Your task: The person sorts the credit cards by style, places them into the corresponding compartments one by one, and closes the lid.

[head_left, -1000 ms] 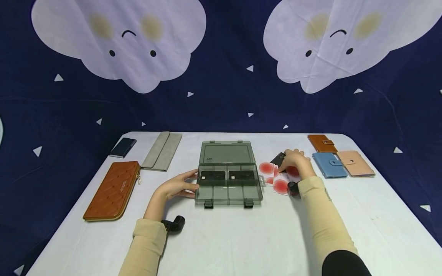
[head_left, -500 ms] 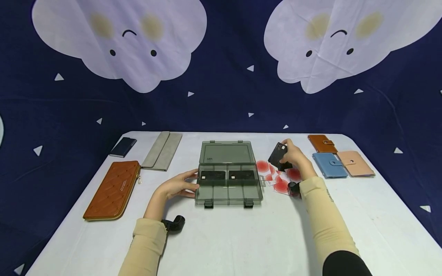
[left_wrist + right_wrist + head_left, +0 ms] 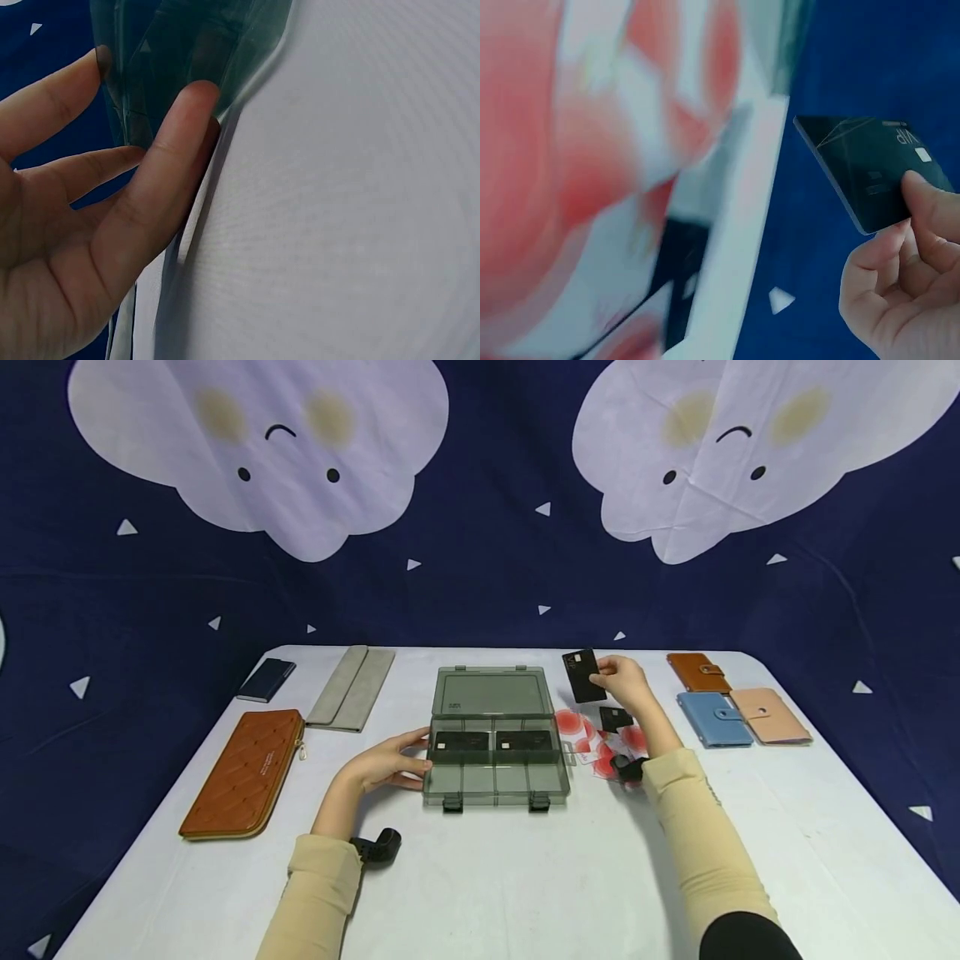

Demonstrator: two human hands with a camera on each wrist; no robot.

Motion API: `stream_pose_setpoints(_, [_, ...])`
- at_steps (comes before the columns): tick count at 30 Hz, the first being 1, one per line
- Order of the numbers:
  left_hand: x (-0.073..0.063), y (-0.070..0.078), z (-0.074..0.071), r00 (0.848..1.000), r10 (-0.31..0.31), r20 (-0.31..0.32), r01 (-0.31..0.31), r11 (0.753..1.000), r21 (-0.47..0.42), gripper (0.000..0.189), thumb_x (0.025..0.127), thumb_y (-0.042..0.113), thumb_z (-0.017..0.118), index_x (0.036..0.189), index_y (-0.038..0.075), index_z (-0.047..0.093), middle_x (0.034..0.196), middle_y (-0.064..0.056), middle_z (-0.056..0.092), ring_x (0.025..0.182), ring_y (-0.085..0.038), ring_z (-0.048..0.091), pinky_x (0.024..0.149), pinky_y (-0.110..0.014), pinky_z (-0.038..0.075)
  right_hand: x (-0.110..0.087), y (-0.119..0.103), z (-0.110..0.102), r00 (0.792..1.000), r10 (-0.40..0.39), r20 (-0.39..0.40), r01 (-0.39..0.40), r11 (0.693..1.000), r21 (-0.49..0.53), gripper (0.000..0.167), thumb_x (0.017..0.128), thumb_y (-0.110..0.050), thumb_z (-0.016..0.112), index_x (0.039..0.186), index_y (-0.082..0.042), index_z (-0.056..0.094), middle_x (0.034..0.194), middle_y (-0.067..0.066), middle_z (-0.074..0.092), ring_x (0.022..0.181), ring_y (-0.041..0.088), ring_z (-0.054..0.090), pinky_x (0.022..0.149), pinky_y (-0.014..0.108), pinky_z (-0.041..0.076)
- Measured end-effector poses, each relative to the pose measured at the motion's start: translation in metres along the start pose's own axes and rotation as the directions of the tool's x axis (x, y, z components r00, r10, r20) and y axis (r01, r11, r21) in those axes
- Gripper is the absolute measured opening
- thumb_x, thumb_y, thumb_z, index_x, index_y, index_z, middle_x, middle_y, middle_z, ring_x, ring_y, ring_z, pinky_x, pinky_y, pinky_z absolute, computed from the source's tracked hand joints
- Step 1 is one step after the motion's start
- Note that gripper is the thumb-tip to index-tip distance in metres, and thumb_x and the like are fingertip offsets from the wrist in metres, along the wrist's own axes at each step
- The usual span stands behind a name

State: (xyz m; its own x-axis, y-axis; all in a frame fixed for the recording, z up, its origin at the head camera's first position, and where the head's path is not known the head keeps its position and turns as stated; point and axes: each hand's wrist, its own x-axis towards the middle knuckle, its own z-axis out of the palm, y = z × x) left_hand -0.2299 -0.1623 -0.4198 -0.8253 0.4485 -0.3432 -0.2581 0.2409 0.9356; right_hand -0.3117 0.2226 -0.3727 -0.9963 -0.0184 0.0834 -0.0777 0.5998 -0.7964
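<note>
Pinched between the thumb and fingers of my right hand (image 3: 626,683) is a black card (image 3: 583,676), raised above the table's far right part. The right wrist view shows "VIP" and a pale chip on this card (image 3: 877,169). My left hand (image 3: 386,764) rests its spread, fairly straight fingers against the left side of a smoky green plastic divided box (image 3: 495,783). In the left wrist view, thumb and fingertips touch the wall of the box (image 3: 199,45). The lid (image 3: 491,693) lies back, and black cards (image 3: 461,743) sit in two compartments.
Red-and-white cards (image 3: 572,722) lie right of the box, with another black card (image 3: 615,718) among them. Brown (image 3: 697,671), blue (image 3: 712,718) and pink (image 3: 768,714) card holders lie further right. On the left are a brown zip wallet (image 3: 243,772), a grey pouch (image 3: 352,687) and a dark-blue wallet (image 3: 267,680).
My right hand has lifted the black card off the pile of cards and moved it up and left, uncovering another black card. The left hand and the box have stayed in place.
</note>
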Motion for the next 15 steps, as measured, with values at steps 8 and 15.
stream_pose_setpoints(8, [0.000,-0.001,-0.001,1.000,0.005,0.005,-0.005,1.000,0.002,0.079,0.088,0.005,0.060,0.149,0.007,0.009,0.149,-0.025,0.012,0.098,-0.024,0.056,0.083,-0.037,0.054,-0.009,-0.038,0.021,0.991,-0.087,0.102,0.077,0.992,0.100,0.025,0.095,-0.016,0.053,0.109,0.004,0.052,0.066,0.002,0.054,0.050,0.011,0.045,0.045,0.021,0.035])
stream_pose_setpoints(15, [0.000,0.000,0.000,1.000,0.000,0.000,0.000,1.000,-0.002,0.079,0.088,0.005,0.060,0.149,0.006,0.010,0.149,-0.025,0.013,0.095,-0.022,0.056,0.082,-0.037,0.055,-0.016,-0.057,0.040,0.948,-0.189,0.254,0.164,0.979,0.118,0.022,0.096,-0.018,0.051,0.112,-0.003,0.051,0.071,0.011,0.060,0.046,0.022,0.053,0.044,0.030,0.043])
